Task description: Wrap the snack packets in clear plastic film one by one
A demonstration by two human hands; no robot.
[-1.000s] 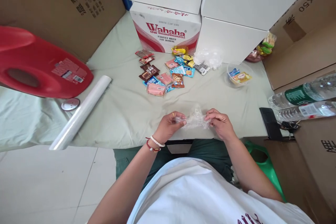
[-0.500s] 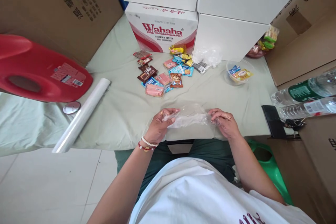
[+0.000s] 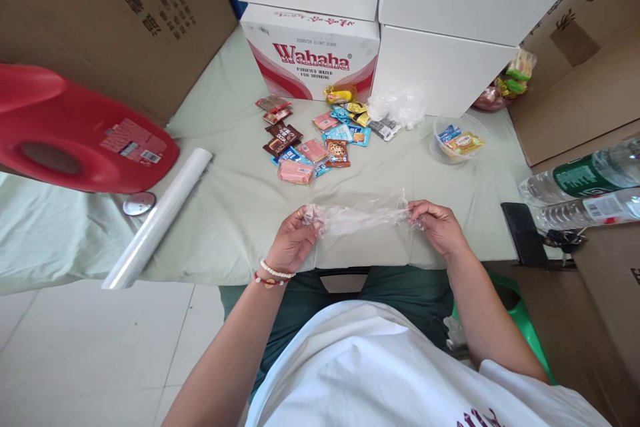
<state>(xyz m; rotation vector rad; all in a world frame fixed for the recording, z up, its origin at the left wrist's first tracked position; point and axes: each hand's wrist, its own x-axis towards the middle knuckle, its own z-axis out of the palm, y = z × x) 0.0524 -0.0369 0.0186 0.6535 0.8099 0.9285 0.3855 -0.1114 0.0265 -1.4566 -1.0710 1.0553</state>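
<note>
A thin, crinkled clear plastic film [image 3: 363, 215] is stretched between my two hands, above the front of the cloth-covered table. My left hand [image 3: 294, 240] pinches its left end, fingers bunched in the gathered plastic. At the opposite end, my right hand [image 3: 436, 223] grips it between thumb and fingers. Beyond the film lies a loose group of wrapped snacks [image 3: 313, 150] in pink, blue, brown and yellow packets. A crumpled heap of clear plastic [image 3: 397, 107] sits behind them. To the right stands a clear plastic bowl [image 3: 445, 155] with a few packets inside.
On the left are a big red jug [image 3: 85, 133], a round metallic disc [image 3: 139, 203] and a plastic roll [image 3: 157, 220]. A Wahaha carton [image 3: 315, 57] and white boxes [image 3: 445, 67] line the back. Water bottles [image 3: 585, 177] and a black phone-like object [image 3: 523, 233] are at right.
My hands have moved farther apart, pulling the film into a longer, narrower strip. My left hand shifted left and my right hand shifted right. The snacks and bowl have stayed put.
</note>
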